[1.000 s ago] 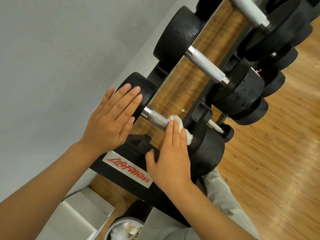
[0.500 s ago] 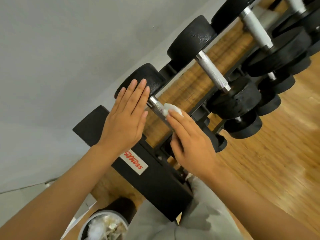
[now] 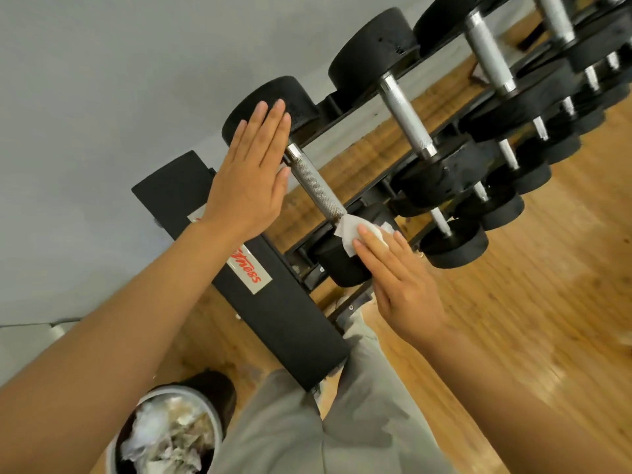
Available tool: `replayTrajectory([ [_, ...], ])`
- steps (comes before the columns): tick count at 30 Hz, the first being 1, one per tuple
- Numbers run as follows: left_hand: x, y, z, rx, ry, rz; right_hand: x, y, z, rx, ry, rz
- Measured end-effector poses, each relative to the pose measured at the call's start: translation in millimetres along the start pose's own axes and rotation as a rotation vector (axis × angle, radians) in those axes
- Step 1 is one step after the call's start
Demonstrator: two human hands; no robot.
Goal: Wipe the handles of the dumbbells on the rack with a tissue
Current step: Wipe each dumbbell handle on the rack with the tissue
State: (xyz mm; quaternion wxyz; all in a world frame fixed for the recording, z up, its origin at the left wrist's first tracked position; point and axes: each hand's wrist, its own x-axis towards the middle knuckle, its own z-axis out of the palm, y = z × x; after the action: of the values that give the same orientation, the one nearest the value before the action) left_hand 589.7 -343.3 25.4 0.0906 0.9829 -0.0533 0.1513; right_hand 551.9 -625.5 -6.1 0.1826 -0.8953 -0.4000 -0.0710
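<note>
1. Two hands are at the nearest dumbbell: the right hand (image 3: 400, 275) at centre frame has its fingers (image 3: 371, 239) laid nearly flat, pressing a white tissue (image 3: 350, 230) on the lower end of the knurled handle (image 3: 316, 183).
2. The left hand (image 3: 251, 181) is flat, fingers straight and together, resting against the dumbbell's upper black head (image 3: 301, 100).
3. The black rack (image 3: 273, 319) runs toward the upper right, carrying more dumbbells (image 3: 407, 114).
4. A bin (image 3: 171, 436) of crumpled paper sits at lower left on the wood floor (image 3: 513, 302).
</note>
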Motion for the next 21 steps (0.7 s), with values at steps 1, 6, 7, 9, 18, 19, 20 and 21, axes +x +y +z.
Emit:
replayTrajectory([
  [1, 0, 0, -1, 0.001, -0.003, -0.001, -3, -2, 1, -0.033, -0.031, 0.027],
  [6, 0, 0, -3, -0.008, -0.015, 0.008, -4, -17, -1, -0.186, -0.046, 0.194],
  [7, 0, 0, -3, -0.009, -0.017, 0.008, -3, -19, -3, -0.200, -0.030, 0.228],
  [9, 0, 0, -4, -0.013, -0.022, 0.007, -4, -22, -7, -0.217, 0.016, 0.276],
  [18, 0, 1, -3, -0.004, -0.028, -0.013, -10, -16, 0, 0.111, -0.093, 0.289],
  [19, 0, 2, -2, -0.002, -0.030, -0.019, -9, -19, 1, 0.124, -0.085, 0.286],
  [20, 0, 4, -1, -0.002, -0.031, -0.028, -9, -21, 3, 0.119, -0.076, 0.246],
  [21, 0, 5, 0, -0.003, -0.031, -0.038, -10, -21, 6, 0.099, -0.075, 0.166],
])
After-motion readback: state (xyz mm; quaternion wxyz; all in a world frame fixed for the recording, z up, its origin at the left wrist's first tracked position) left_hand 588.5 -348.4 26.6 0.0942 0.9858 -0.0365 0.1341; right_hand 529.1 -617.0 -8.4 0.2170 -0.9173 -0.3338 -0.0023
